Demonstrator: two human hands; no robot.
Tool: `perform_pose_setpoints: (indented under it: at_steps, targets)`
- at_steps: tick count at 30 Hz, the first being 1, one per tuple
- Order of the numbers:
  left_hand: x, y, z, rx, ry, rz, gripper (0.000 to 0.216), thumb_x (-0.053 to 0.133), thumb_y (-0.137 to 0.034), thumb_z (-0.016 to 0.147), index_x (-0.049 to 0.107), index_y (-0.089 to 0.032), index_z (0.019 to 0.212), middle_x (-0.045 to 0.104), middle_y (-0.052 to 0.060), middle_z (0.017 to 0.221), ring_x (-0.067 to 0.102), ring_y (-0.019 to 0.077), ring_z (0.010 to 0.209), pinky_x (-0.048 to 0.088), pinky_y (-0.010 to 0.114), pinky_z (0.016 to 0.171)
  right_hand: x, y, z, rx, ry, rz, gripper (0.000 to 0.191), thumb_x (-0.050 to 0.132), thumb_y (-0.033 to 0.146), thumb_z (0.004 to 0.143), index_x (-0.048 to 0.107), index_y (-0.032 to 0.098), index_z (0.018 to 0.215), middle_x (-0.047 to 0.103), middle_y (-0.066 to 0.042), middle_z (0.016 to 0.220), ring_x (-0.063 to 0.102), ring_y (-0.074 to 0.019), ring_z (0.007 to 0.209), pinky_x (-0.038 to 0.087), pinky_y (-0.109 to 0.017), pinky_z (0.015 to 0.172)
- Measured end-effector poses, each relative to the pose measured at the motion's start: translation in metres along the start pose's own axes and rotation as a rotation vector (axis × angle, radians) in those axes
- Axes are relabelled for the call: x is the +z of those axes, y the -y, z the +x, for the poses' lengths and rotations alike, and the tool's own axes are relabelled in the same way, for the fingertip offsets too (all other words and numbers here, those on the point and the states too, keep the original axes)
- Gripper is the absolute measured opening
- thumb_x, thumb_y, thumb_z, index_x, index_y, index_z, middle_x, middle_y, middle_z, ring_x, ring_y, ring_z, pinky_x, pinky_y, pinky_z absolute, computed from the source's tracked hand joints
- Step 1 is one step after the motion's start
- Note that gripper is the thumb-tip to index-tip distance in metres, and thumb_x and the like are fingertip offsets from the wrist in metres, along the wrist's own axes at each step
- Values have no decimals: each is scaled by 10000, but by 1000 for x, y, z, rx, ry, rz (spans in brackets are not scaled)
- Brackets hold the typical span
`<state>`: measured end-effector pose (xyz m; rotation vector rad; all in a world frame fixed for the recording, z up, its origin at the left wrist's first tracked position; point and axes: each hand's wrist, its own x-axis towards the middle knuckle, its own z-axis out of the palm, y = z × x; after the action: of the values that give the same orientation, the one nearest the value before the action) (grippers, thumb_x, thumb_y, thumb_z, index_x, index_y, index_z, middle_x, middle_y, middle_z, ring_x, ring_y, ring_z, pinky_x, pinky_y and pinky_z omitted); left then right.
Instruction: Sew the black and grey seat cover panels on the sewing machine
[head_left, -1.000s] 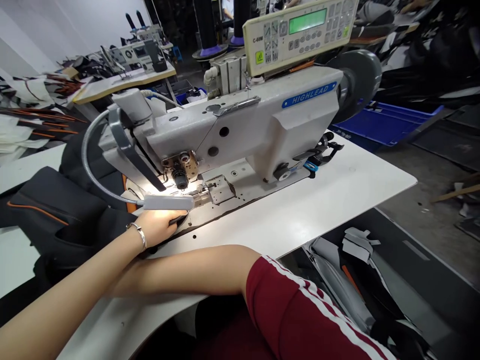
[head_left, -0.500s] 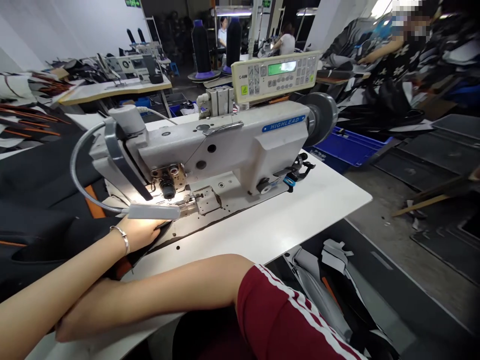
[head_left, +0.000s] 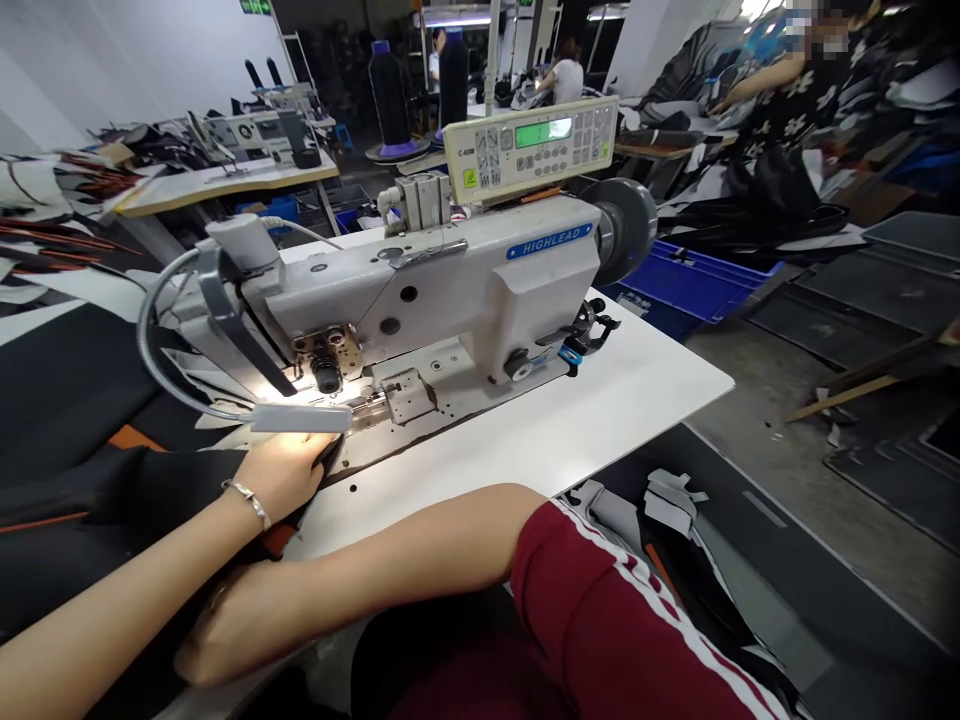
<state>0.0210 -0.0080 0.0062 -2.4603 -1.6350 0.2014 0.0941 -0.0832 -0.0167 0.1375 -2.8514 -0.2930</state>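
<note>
While the left hand (head_left: 281,478), fingers flat and unclenched, presses black fabric (head_left: 150,490) beside the sewing machine (head_left: 442,290), the right hand (head_left: 225,628) has newly emerged below that forearm, grip unclear.

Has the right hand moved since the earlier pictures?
Yes. Judged against the sewing machine's gooseneck lamp, the right hand has moved rightward in the view, toward the machine.

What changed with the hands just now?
The right hand came out from under the left forearm and now shows below it, near the table edge. The left hand stayed on the black fabric beside the sewing machine.
</note>
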Motion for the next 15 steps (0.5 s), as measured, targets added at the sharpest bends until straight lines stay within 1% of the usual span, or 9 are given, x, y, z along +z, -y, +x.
perform_pose_setpoints:
  at_steps: [2, 3, 6, 9, 11, 15]
  targets:
    - [-2, -8, -3, -55, 19, 12, 522, 401, -104, 785, 631, -210, 1241, 708, 116, 1085, 666, 315, 949, 538, 402, 675, -3, -1, -3, -63, -38, 67, 459, 304, -50, 893, 685, 204, 875, 741, 14, 880, 664, -149, 868, 502, -308, 801]
    - [-2, -10, -3, -45, 9, 17, 522, 386, -77, 786, 642, -206, 1222, 707, 115, 1088, 664, 309, 955, 536, 399, 689, -4, -1, -4, -64, -53, 82, 486, 284, -69, 880, 697, 186, 872, 743, -2, 868, 666, -164, 858, 502, -327, 803]
    - [-1, -11, -2, 77, -69, 19, 460, 355, -52, 832, 671, -156, 1150, 714, 141, 1011, 666, 288, 938, 534, 406, 770, -6, -3, -2, -61, -87, 73, 517, 254, -83, 875, 705, 170, 856, 743, -19, 855, 664, -169, 829, 504, -337, 831]
    - [1, -10, 0, 197, -129, 35, 395, 342, -80, 888, 688, -122, 1074, 708, 156, 953, 670, 273, 891, 535, 404, 780, -3, -3, 1, -93, -106, 32, 486, 280, -77, 885, 698, 171, 881, 743, -21, 891, 669, -158, 845, 514, -317, 847]
    - [4, -8, 3, 240, -158, 54, 402, 315, -82, 909, 692, -121, 1042, 705, 157, 952, 671, 260, 864, 539, 398, 771, 0, -3, 2, -81, -122, 10, 469, 292, -73, 885, 693, 171, 896, 741, -20, 907, 667, -148, 850, 519, -297, 842]
    - [8, -2, 9, 272, -218, -10, 412, 300, -82, 914, 697, -144, 1007, 697, 165, 955, 676, 250, 864, 549, 398, 774, 6, -1, 4, -63, -102, 67, 420, 326, -39, 888, 678, 187, 843, 729, -5, 827, 658, -146, 810, 515, -285, 763]
